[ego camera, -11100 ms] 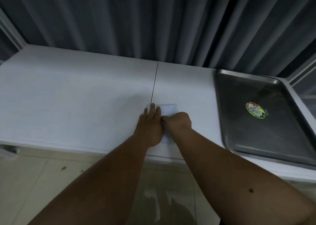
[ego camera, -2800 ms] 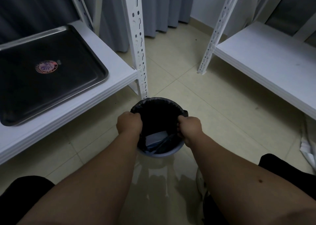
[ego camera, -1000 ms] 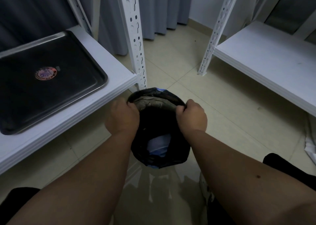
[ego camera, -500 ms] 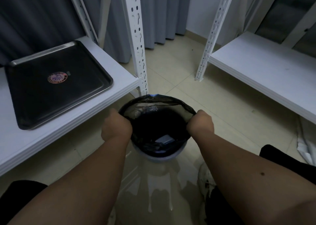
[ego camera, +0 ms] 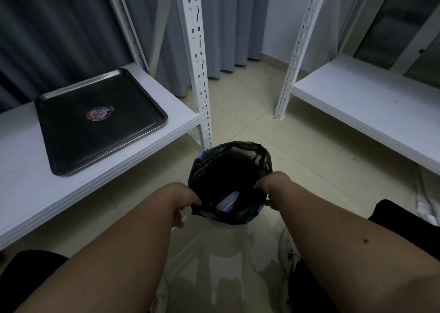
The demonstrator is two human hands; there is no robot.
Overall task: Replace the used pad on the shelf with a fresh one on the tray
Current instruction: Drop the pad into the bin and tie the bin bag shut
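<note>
A dark rectangular metal tray [ego camera: 100, 122] with a round sticker [ego camera: 98, 114] near its middle lies on the white shelf board [ego camera: 28, 188] at the left, close to the board's right-hand end. A white perforated steel upright [ego camera: 197, 60] stands at that shelf's corner, between the tray and the bin, and a second white slotted upright [ego camera: 294, 57] carries another white shelf board [ego camera: 371, 103] at the right. Grey curtains [ego camera: 228, 24] hang behind both racks, and the pale glossy tiled floor [ego camera: 238, 112] runs between them.

On the floor just in front of the first upright stands a small round bin lined with a black plastic bag [ego camera: 229, 169]. A white folded pad [ego camera: 228, 200] lies inside it, low against the near side, partly hidden by the bag's crumpled edge.

Both bare forearms reach forward and down to the bin. The left hand [ego camera: 184, 199] pinches the bag's near-left rim, fingers curled onto the plastic. The right hand [ego camera: 271, 188] grips the near-right rim in the same way, fingers curled around the edge, so the bag's mouth is stretched between them.
</note>
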